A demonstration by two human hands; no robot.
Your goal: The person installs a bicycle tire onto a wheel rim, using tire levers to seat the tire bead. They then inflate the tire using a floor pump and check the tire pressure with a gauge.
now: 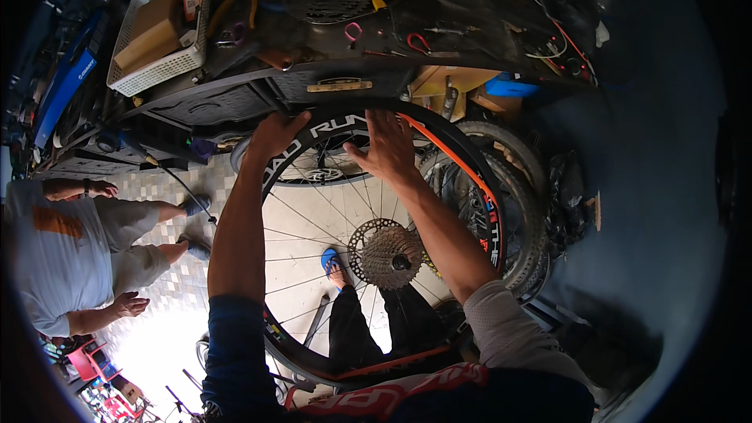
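A bicycle wheel (pixel 338 127) with a deep black rim, pale lettering and orange stripes stands in front of me, leaning toward my body. A black tyre (pixel 484 176) runs around its rim. At its hub are a large cassette (pixel 384 254) and a brake disc (pixel 356 251). My left hand (pixel 274 137) is closed over the far left part of the rim and tyre, thumb pointing right. Farther right, my right hand (pixel 385 145) lies against the rim with fingers stretched out and thumb apart. The fingertips of my left hand are hidden behind the wheel.
Beyond the wheel, a dark workbench (pixel 462 0) carries pliers (pixel 253 8), a red-handled tool (pixel 418 42), cables and a white plastic basket (pixel 160 27) with a cardboard box. More bicycle wheels (pixel 521 188) stand at right. A person (pixel 78 247) is at left.
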